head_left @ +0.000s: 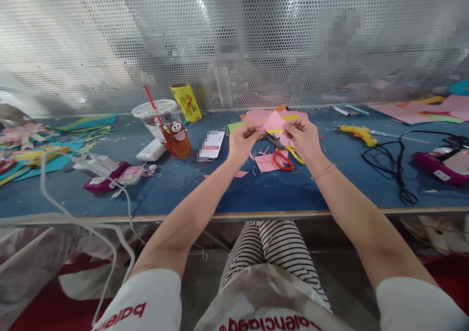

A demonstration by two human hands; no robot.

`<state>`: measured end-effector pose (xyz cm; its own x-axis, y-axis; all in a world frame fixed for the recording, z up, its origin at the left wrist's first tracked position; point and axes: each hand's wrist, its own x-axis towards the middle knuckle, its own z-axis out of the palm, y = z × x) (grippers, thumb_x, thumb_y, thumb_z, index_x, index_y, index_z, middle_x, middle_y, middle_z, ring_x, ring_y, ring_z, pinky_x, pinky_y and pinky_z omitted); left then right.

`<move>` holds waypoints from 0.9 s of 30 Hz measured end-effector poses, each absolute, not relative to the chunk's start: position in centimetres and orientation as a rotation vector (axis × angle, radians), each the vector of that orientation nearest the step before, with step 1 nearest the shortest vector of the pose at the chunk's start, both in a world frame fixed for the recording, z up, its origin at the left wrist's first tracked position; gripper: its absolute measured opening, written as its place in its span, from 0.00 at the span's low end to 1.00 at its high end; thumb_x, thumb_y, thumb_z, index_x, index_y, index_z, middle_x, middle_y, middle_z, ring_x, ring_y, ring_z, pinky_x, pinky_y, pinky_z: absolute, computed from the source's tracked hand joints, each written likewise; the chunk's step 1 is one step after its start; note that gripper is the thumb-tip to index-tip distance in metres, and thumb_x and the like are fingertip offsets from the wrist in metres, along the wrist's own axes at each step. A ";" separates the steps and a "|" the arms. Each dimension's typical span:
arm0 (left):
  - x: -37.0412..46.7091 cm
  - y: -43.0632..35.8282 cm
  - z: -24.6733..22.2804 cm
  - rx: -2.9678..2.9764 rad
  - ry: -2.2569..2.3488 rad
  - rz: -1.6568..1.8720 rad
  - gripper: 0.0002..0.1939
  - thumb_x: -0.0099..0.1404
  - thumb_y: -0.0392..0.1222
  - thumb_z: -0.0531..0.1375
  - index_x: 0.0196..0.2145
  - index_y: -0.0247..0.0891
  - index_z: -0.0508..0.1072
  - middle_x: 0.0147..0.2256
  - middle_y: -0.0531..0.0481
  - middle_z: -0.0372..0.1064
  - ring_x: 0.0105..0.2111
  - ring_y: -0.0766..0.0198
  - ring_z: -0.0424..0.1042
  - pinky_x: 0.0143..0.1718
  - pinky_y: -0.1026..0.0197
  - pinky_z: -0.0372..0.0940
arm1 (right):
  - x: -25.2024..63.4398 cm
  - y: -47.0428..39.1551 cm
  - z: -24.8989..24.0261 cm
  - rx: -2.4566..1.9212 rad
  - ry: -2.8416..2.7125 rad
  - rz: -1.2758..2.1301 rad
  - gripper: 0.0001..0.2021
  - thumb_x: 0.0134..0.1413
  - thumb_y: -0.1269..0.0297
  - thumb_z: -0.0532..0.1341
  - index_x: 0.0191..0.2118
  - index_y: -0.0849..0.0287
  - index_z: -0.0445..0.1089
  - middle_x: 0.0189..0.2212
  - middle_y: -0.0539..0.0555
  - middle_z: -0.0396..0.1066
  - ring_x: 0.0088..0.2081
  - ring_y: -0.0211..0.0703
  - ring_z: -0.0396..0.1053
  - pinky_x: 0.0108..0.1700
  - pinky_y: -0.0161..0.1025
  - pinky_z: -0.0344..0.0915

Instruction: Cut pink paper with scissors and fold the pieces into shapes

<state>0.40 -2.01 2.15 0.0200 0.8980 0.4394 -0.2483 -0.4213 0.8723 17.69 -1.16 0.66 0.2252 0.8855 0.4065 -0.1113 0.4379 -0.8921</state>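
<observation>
A small pink paper with a pointed top is held up between both hands over the blue table. My left hand pinches its left corner, and my right hand pinches its right corner. Behind and below it lie pink, orange and yellow sheets. Scissors with red and yellow handles rest just under the hands, partly over a pink paper piece. Thin pink scraps are scattered beside them.
A phone, a drink cup with a red straw and a yellow roll stand or lie to the left. On the right are a yellow glue gun, black cable and purple power strip. A perforated metal screen rises behind.
</observation>
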 end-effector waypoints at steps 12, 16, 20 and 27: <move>-0.1 -1.1 1.8 1.505 0.832 1.642 0.02 0.50 0.36 0.64 0.24 0.37 0.73 0.31 0.52 0.71 0.33 0.69 0.69 0.40 0.65 0.62 | 17.6 -1.2 0.6 -0.804 -1.223 0.802 0.12 0.41 0.57 0.66 0.33 0.55 0.68 0.23 0.46 0.68 0.25 0.32 0.67 0.31 0.34 0.67; -0.1 -0.7 1.4 1.411 0.815 1.624 0.04 0.50 0.39 0.64 0.23 0.37 0.73 0.26 0.53 0.69 0.30 0.70 0.67 0.38 0.65 0.61 | 17.5 -1.5 0.8 -0.828 -1.296 0.795 0.16 0.41 0.55 0.66 0.36 0.55 0.68 0.26 0.48 0.69 0.27 0.33 0.67 0.30 0.34 0.66; 0.1 -0.6 1.1 1.388 0.805 1.615 0.03 0.49 0.38 0.64 0.23 0.37 0.73 0.29 0.53 0.70 0.31 0.70 0.67 0.39 0.65 0.61 | 17.3 -1.8 0.8 -0.814 -1.344 0.806 0.22 0.39 0.59 0.67 0.44 0.53 0.65 0.28 0.46 0.69 0.28 0.34 0.67 0.30 0.33 0.65; 0.6 -0.7 0.5 1.325 0.750 1.528 0.04 0.47 0.36 0.65 0.22 0.35 0.73 0.22 0.54 0.68 0.25 0.72 0.66 0.34 0.66 0.61 | 17.2 -1.8 0.4 -0.831 -1.445 0.727 0.18 0.38 0.60 0.68 0.39 0.57 0.70 0.33 0.50 0.73 0.33 0.38 0.70 0.36 0.38 0.67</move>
<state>0.57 -0.72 0.51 0.0332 0.9217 0.3864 -0.2585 -0.3655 0.8942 17.16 -1.85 0.43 0.0153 0.8395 0.5432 0.0644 0.5413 -0.8384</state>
